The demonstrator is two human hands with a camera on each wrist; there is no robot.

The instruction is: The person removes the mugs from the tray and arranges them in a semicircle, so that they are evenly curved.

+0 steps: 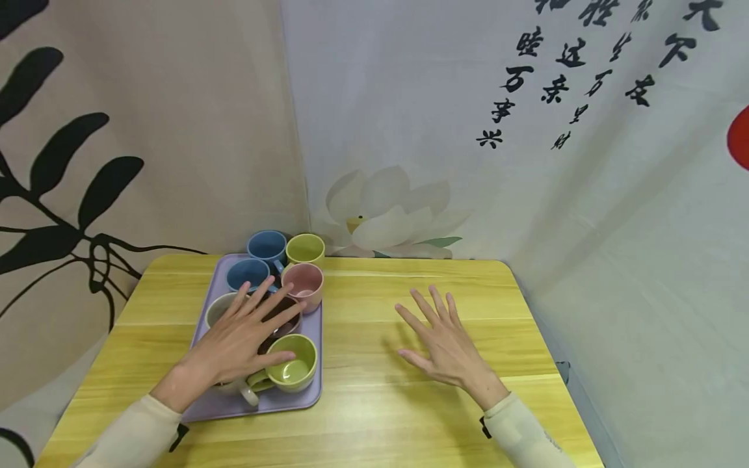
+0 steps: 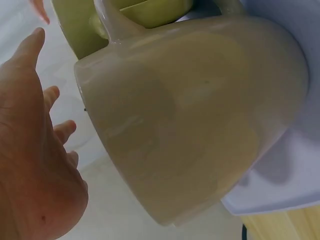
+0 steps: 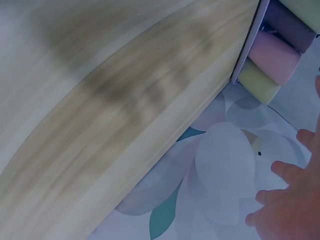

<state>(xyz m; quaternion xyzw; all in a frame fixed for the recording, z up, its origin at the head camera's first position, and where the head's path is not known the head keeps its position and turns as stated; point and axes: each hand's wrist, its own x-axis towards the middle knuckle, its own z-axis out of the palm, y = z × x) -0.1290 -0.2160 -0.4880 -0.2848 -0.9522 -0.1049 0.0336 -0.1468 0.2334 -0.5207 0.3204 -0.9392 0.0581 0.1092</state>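
My left hand (image 1: 231, 341) hovers with spread fingers over a purple tray (image 1: 199, 408) of mugs. It seems to hold none of them; contact cannot be told. Beneath and around it are a green mug (image 1: 298, 364) by the thumb, a dark mug (image 1: 294, 318) partly covered by the fingers, a white mug (image 1: 218, 307) and a pink mug (image 1: 307, 286). In the left wrist view a cream mug (image 2: 190, 115) looms beside the hand, its handle upward. My right hand (image 1: 447, 348), fingers spread, is above the wooden table (image 1: 374, 416), away from the mugs and holding nothing.
Two blue mugs, one nearer (image 1: 246, 272) and one farther (image 1: 266, 246), stand at the tray's back beside another green mug (image 1: 305, 248). Behind the table hangs a pale cloth (image 1: 398, 84) with writing and a printed flower. Another pale cloth (image 1: 655, 247) lines the right side.
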